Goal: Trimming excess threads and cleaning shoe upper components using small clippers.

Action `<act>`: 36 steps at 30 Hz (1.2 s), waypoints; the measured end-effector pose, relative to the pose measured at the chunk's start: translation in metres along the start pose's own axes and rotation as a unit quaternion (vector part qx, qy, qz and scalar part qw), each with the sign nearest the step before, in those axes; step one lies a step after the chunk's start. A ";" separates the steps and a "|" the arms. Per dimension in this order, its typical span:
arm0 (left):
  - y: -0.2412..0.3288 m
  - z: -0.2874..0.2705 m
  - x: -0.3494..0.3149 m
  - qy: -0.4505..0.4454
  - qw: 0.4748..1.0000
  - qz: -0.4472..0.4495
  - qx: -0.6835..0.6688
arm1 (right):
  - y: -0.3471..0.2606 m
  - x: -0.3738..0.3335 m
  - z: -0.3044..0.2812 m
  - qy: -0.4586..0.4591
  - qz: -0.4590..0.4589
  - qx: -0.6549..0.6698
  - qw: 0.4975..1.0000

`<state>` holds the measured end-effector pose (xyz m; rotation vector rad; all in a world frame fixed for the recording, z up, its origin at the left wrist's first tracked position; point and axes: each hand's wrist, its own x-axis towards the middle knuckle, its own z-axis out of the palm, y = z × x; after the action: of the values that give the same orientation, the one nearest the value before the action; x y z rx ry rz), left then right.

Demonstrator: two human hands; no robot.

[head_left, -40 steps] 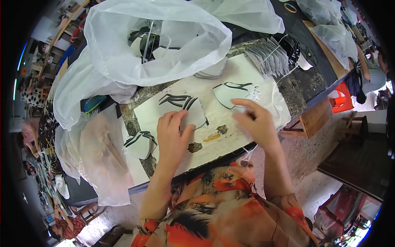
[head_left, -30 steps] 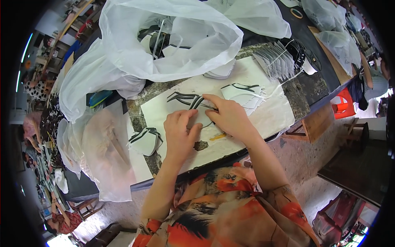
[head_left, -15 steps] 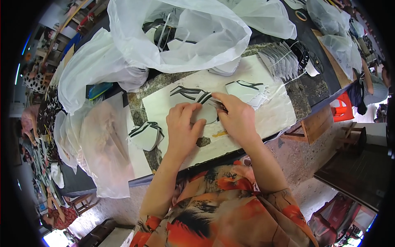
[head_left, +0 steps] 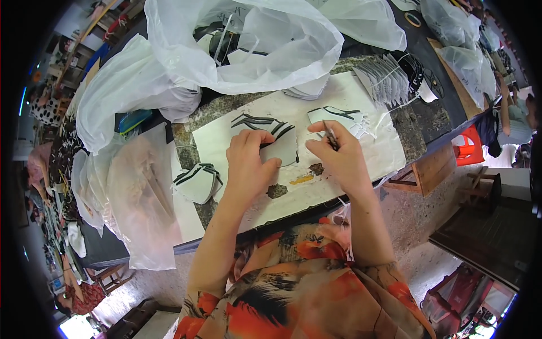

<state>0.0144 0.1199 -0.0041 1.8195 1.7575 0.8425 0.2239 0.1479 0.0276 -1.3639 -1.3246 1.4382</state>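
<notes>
My left hand (head_left: 250,161) rests on a white cut piece with black edging (head_left: 280,151), fingers bent over its left side and thumb at the near edge. More black-edged pieces (head_left: 251,120) lie just beyond these fingers, overlapping it. My right hand (head_left: 339,155) is raised to the right of that piece, closed on a small dark metal tool (head_left: 331,138) that looks like thread snips; the fingers hide most of it. A fanned pile of white black-edged pieces (head_left: 339,117) lies just beyond my right hand. Another small stack (head_left: 199,183) sits left of my left hand.
A white sheet (head_left: 361,164) covers a worn board (head_left: 409,133). Large plastic bags (head_left: 121,85) crowd the far and left sides. A tied bundle of grey-white pieces (head_left: 384,82) is at the far right. A red stool (head_left: 470,146) stands beyond the table's right edge.
My right hand has drawn back right from the white piece with the small tool in it, uncovering the piece's right edge. My left hand has stayed nearly in place.
</notes>
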 end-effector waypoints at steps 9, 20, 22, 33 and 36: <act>0.013 -0.002 -0.004 0.013 0.991 0.088 0.098 | 0.004 -0.054 -0.045 -0.047 0.063 0.034 0.996; 0.008 -0.045 -0.033 -0.074 0.993 0.060 -0.063 | 0.007 -0.080 -0.050 -0.177 0.141 0.142 0.964; 0.019 -0.054 -0.037 -0.142 0.987 0.058 -0.053 | 0.004 -0.080 -0.045 -0.227 0.145 0.173 0.947; 0.002 -0.059 -0.052 -0.252 0.955 0.157 0.005 | -0.001 -0.080 -0.029 -0.257 0.119 0.152 0.947; 0.000 -0.066 -0.036 -0.189 0.958 0.197 0.093 | -0.003 -0.083 -0.026 -0.269 0.150 0.162 0.937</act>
<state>-0.0323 0.0792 0.0384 2.3212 1.2884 0.4301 0.2624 0.0734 0.0511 -1.0141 -1.1489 2.2454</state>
